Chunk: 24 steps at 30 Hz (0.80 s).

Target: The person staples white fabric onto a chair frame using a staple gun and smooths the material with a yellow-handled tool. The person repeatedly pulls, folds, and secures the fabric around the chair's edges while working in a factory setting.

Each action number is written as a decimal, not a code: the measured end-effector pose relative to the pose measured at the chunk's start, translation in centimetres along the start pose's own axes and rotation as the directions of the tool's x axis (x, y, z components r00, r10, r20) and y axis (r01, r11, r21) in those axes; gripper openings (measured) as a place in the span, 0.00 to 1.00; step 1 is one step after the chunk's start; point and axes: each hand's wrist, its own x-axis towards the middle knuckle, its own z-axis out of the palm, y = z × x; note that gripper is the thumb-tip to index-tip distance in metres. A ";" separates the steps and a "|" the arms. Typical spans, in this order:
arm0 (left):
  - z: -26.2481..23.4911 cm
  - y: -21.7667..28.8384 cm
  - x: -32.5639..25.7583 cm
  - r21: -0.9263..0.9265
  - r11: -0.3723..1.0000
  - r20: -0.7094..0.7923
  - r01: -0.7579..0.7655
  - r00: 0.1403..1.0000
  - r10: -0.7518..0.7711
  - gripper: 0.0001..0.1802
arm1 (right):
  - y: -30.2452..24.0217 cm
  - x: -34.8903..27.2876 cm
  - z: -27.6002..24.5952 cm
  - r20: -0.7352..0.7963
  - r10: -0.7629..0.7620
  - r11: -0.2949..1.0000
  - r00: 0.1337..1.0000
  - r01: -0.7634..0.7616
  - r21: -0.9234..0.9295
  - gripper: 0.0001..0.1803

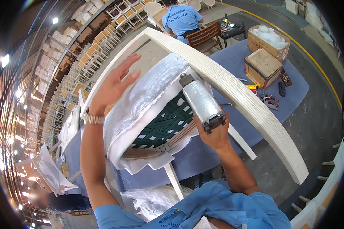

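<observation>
A whitewashed wooden chair [240,95] lies tipped on a blue-covered table [233,61], its seat underside toward me. Grey-white woven fabric [145,95] wraps over the seat, and green webbing [168,122] shows beneath. My left hand [112,86], fingers spread, presses flat on the fabric at the seat's left edge; a metal watch band sits on that wrist. My right hand [216,133] grips a silver pneumatic staple gun [200,101], its nose against the fabric edge near the chair's curved rail.
Two cardboard boxes [265,63] and hand tools [269,101] sit at the table's far right. A person in a blue shirt [181,17] works beyond, beside a brown wooden chair [204,36]. Stacked chairs [88,61] line the left. Another white frame [325,194] stands at lower right.
</observation>
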 end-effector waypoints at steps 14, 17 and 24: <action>4.6 2.3 10.6 0.020 0.980 0.334 0.198 0.922 -0.193 0.54 | 1.1 1.7 -1.6 0.018 -0.104 0.975 0.994 0.106 -0.193 0.32; 4.8 3.2 10.3 0.014 0.991 0.357 0.130 0.925 -0.127 0.53 | 1.3 1.7 -1.6 0.024 -0.089 0.974 0.996 0.092 -0.208 0.34; 5.6 2.8 9.8 -0.051 0.999 0.251 -0.002 0.968 0.014 0.55 | 1.3 2.1 -1.4 0.003 -0.136 0.958 0.991 0.132 -0.254 0.37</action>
